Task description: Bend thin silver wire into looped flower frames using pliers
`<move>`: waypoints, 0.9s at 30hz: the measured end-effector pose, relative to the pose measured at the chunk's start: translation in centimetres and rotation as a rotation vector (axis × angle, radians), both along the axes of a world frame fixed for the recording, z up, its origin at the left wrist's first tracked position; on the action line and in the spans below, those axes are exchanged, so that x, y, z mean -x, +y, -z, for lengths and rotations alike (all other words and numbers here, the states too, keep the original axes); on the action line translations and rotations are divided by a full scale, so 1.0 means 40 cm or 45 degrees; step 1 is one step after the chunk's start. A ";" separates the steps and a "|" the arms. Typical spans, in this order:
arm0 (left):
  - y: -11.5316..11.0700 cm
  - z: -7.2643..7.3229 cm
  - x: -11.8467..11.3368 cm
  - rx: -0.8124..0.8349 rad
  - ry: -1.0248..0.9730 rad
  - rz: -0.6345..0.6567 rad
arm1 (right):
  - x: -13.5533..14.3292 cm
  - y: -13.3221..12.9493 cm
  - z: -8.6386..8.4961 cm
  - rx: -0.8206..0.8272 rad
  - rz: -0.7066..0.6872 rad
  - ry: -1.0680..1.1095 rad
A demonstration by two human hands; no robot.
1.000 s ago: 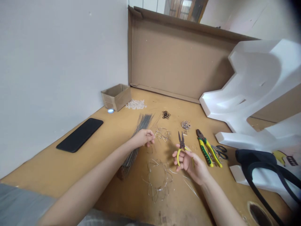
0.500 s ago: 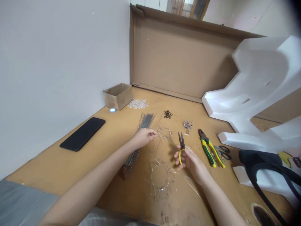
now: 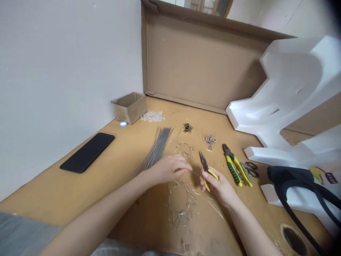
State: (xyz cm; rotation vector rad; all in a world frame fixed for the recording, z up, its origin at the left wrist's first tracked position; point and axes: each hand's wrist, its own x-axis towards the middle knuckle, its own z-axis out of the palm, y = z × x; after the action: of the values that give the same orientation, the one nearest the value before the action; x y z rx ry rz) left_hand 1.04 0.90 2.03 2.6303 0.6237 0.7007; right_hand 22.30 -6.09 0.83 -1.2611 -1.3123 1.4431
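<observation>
My left hand (image 3: 170, 168) is closed in a pinch, with a thin wire (image 3: 195, 173) showing faintly at its fingertips. My right hand (image 3: 216, 183) grips yellow-handled needle-nose pliers (image 3: 204, 163), their dark jaws pointing up and slightly apart. Beneath and behind the left hand lies a bundle of straight grey wires (image 3: 159, 144). Just beyond that hand is a small bent-wire ring (image 3: 184, 149). Nearer to me, a larger flower-shaped wire piece (image 3: 182, 213) rests flat on the table (image 3: 149, 227). Loose cut wires (image 3: 216, 209) lie to its right.
Green-and-yellow combination pliers (image 3: 233, 167) and scissors (image 3: 250, 168) lie at right, near white foam (image 3: 293, 78). Farther back are black rings (image 3: 188, 128), a small metal pile (image 3: 210, 139), clear beads (image 3: 153, 116) and a cardboard box (image 3: 130, 107). A phone (image 3: 87, 153) lies left.
My left hand has come right and nearer to me, toward the pliers. The pliers have tilted in my right hand, whose fingers now wrap the handles more closely. The view has shifted slightly.
</observation>
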 end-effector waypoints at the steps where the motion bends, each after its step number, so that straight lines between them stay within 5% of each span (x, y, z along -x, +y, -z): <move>1: -0.011 0.001 -0.008 -0.041 0.074 0.010 | 0.007 -0.002 -0.001 -0.012 -0.005 -0.049; 7: -0.037 0.024 -0.034 -0.121 0.264 -0.029 | 0.013 -0.008 -0.007 -0.049 -0.048 -0.423; 12: -0.011 0.040 -0.015 -0.096 0.372 -0.234 | -0.040 0.014 0.002 -0.239 0.253 -1.468; 15: -0.001 0.037 -0.007 -0.032 0.332 -0.216 | -0.050 0.021 0.017 -0.368 0.268 -1.823; 19: -0.004 0.032 -0.008 -0.036 0.306 -0.136 | -0.036 0.017 0.028 -0.502 0.192 -1.886; 27: -0.023 0.030 -0.017 -0.194 0.365 -0.108 | 0.039 0.015 -0.024 -0.793 -0.053 -1.465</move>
State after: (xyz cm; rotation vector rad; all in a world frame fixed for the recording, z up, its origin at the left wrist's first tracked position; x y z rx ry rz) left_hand 1.70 -0.03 0.84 2.8886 0.7931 0.4098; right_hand 20.74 -5.49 1.80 -1.6310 -2.2679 0.1229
